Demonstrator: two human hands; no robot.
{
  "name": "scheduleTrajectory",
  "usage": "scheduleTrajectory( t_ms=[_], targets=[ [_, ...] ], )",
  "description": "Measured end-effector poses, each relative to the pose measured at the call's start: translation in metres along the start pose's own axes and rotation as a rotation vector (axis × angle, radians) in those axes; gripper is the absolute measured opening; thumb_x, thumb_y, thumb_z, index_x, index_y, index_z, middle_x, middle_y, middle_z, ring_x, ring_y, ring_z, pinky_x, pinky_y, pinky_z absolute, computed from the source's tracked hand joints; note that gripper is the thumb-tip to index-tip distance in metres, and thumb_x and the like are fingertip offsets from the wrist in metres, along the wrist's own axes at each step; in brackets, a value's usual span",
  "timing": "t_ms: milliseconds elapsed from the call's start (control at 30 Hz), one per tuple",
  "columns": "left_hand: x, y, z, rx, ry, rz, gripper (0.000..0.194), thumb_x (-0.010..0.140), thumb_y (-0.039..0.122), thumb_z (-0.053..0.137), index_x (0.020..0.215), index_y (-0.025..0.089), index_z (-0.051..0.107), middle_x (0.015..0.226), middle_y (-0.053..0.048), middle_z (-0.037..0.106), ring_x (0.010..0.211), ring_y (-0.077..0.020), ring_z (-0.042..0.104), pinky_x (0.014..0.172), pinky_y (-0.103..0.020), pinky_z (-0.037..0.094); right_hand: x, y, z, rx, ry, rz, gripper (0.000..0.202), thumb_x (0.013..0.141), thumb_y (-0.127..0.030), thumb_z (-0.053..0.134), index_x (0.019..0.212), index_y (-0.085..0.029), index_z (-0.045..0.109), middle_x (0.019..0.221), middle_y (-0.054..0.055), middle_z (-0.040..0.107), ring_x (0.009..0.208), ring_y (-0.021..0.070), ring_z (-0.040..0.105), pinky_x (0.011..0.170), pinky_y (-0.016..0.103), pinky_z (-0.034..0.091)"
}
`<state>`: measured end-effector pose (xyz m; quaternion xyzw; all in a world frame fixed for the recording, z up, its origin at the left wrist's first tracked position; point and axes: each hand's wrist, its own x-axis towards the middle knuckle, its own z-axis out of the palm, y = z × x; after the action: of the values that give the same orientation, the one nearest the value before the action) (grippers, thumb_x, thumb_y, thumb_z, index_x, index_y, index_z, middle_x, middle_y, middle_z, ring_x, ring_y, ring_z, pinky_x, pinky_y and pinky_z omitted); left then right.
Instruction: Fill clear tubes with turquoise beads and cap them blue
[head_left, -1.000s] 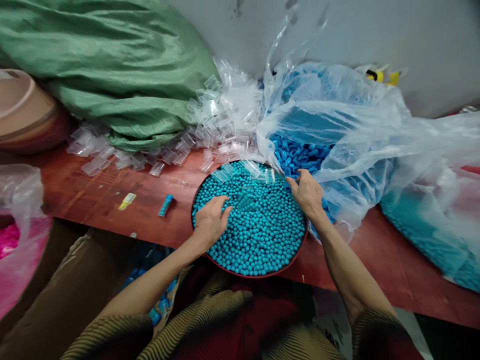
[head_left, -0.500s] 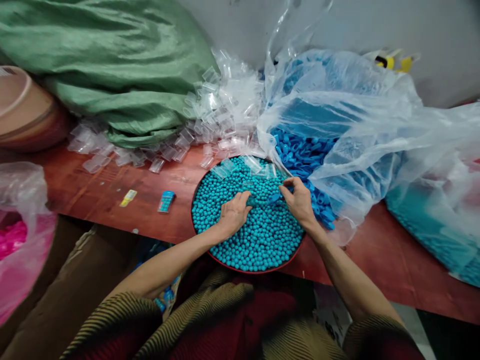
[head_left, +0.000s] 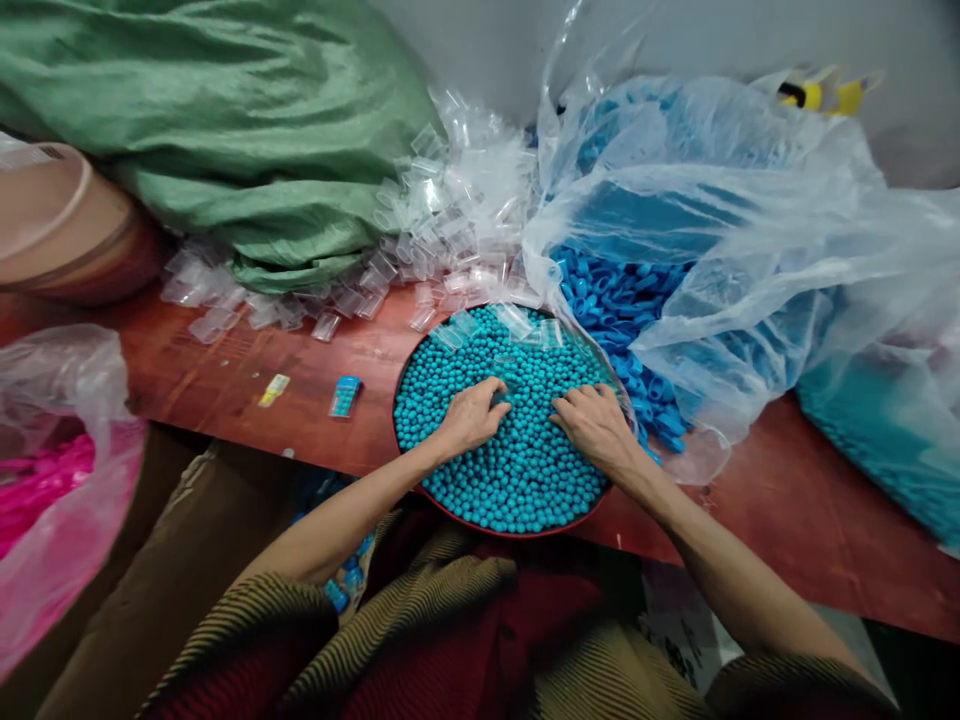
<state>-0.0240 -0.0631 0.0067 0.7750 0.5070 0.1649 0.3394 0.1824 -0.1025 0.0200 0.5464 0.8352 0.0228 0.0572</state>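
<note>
A round red-rimmed tray [head_left: 396, 440] full of small turquoise beads [head_left: 517, 490] stands before me. Over its middle, my left hand [head_left: 472, 418] is closed in a pinch; a faint clear plastic container shows at the fingertips, its outline hard to make out against the beads. To the right, my right hand [head_left: 596, 428] rests low over the beads, fingers curled and closed, what they hold hidden. Several empty clear containers [head_left: 517, 322] lie on the beads at the tray's far side. A bead-filled container with a blue cap [head_left: 346, 396] lies on the table left of the tray.
Behind the tray is a heap of clear containers [head_left: 465, 225] beside a green sack [head_left: 300, 130]. Blue caps [head_left: 619, 310] spill from a clear plastic bag [head_left: 720, 215] at right. A bucket [head_left: 67, 230], a yellow-and-white packet [head_left: 274, 390] and a bag of pink pieces [head_left: 45, 475] are at left.
My right hand has moved from holding a blue cap up near the left fingertips to lying lower over the beads; the cap no longer shows. My left hand stays almost in place. The view has shifted slightly.
</note>
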Motion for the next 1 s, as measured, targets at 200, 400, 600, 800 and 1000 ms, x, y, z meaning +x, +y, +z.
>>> scheduleTrajectory(
  t_ms=[200,400,600,800,1000],
  targets=[
    [0.008,-0.008,0.000,-0.411,-0.095,-0.078,0.012,0.077,0.025,0.054,0.087,0.017,0.053,0.080,-0.001,0.061,0.074,-0.0140,0.056,0.068,-0.026,0.043,-0.007,0.010,0.006,-0.047,0.043,-0.020,0.019,0.089,-0.020,0.048,0.101,-0.014,0.061,0.087,0.010,0.065,0.085,0.0250,0.054,0.079,0.037,0.030],
    [0.008,-0.012,-0.007,-1.025,-0.342,-0.224,0.042,0.070,0.046,0.064,0.093,0.017,0.046,0.080,-0.003,0.064,0.062,-0.0105,0.055,0.050,-0.019,0.037,0.003,0.011,0.000,0.225,0.117,0.113,0.023,0.091,-0.026,0.044,0.097,-0.017,0.064,0.083,0.009,0.070,0.079,0.0224,0.061,0.072,0.032,0.038],
    [0.005,0.000,-0.007,-0.970,-0.319,-0.125,0.044,0.071,0.048,0.066,0.094,0.016,0.049,0.079,-0.003,0.063,0.062,-0.0094,0.051,0.050,-0.018,0.033,0.021,-0.016,-0.008,0.684,0.364,0.219,0.037,0.093,-0.030,0.036,0.121,-0.018,0.057,0.107,0.010,0.067,0.097,0.0226,0.062,0.083,0.035,0.047],
    [0.002,0.001,-0.004,-0.603,-0.123,-0.059,0.016,0.081,0.028,0.051,0.093,0.017,0.050,0.077,0.001,0.056,0.063,-0.0099,0.050,0.060,-0.022,0.041,0.021,-0.009,0.003,0.763,0.306,0.151,0.035,0.091,-0.024,0.038,0.117,-0.018,0.060,0.096,0.009,0.067,0.090,0.0202,0.063,0.083,0.034,0.048],
    [0.004,0.000,-0.006,-0.032,-0.133,-0.185,0.009,0.081,0.024,0.050,0.085,0.017,0.055,0.081,-0.003,0.061,0.080,-0.0191,0.057,0.076,-0.030,0.044,0.020,-0.001,0.016,0.537,0.068,0.293,0.026,0.087,-0.019,0.043,0.100,-0.013,0.065,0.087,0.012,0.070,0.082,0.0225,0.065,0.077,0.033,0.048]
  ],
)
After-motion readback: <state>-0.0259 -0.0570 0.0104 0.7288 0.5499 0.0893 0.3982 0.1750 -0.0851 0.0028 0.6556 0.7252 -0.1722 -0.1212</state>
